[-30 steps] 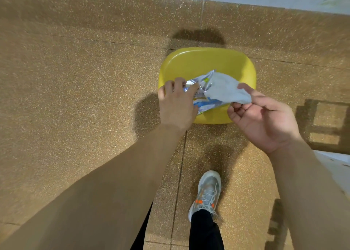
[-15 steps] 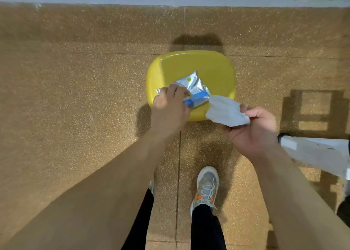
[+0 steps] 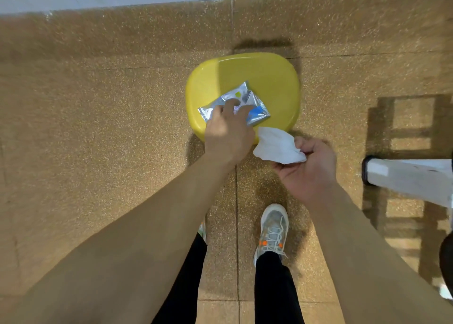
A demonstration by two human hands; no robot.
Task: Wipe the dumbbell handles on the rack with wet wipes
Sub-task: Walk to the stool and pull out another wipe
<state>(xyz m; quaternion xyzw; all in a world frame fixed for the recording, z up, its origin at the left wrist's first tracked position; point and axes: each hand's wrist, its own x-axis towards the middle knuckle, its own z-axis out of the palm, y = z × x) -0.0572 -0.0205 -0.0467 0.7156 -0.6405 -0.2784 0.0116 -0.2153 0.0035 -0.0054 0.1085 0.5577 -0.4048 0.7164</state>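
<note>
A yellow, rounded-square plastic stool seat (image 3: 267, 78) stands on the speckled brown stone floor (image 3: 98, 127), at about 12 o'clock from the person's feet. On its 7 o'clock part lies a crinkled silver foil wet-wipe packet with blue print (image 3: 256, 104), flat on the seat. The left hand (image 3: 228, 134) reaches in from 6 o'clock and rests on top of the packet. Its fingers (image 3: 230, 106) are stretched nearly straight across the foil and press on it rather than wrap round it; the thumb is out of sight.

The crumpled white wet wipe (image 3: 277, 147) is free of the packet, at 5 o'clock off the seat's edge and just beside the left hand's 3 o'clock side. The right hand (image 3: 311, 169) holds it with fingers curled in and pinches its 4 o'clock corner, so that most of the sheet fans out towards 10 o'clock.

At 3 o'clock a white metal bar with a black end cap (image 3: 407, 176) runs in from the frame's edge, well apart from the stool. At 6 o'clock of the right hand stands a grey laced sneaker with orange marks (image 3: 273, 228) below a black trouser leg (image 3: 274, 287)
</note>
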